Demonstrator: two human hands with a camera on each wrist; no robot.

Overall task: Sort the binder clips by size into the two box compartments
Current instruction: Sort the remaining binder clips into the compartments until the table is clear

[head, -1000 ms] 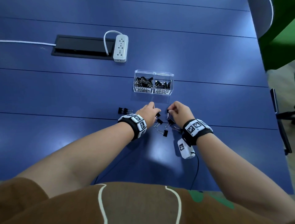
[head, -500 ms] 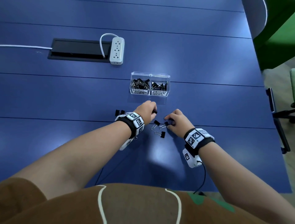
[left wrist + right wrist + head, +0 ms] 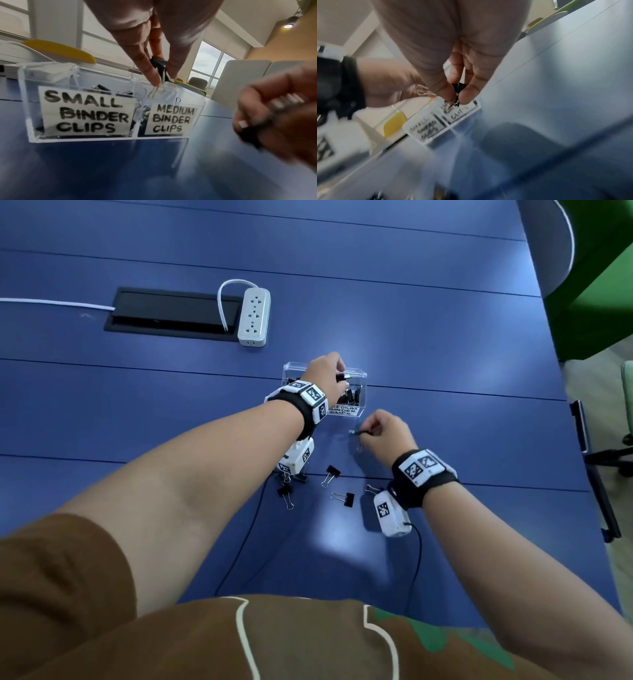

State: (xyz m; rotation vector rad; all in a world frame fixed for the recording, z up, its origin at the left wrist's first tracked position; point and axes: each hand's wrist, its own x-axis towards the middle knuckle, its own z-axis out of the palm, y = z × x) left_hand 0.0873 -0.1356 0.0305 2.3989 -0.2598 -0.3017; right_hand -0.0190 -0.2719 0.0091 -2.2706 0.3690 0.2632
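Nearest us, a few loose clips (image 3: 343, 498) remain on the table (image 3: 137, 412), short of the box (image 3: 359, 373). Our right hand (image 3: 385, 433) has lifted one clip (image 3: 458, 89), pinched, just before the box. Our left hand (image 3: 325, 378) has carried its pinched clip (image 3: 158, 63) over the divider, so a drop seems imminent.

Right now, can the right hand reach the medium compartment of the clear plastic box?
Probably yes. The right hand, pinching a black binder clip, is just short of the medium compartment; only the left hand above the box may crowd it.
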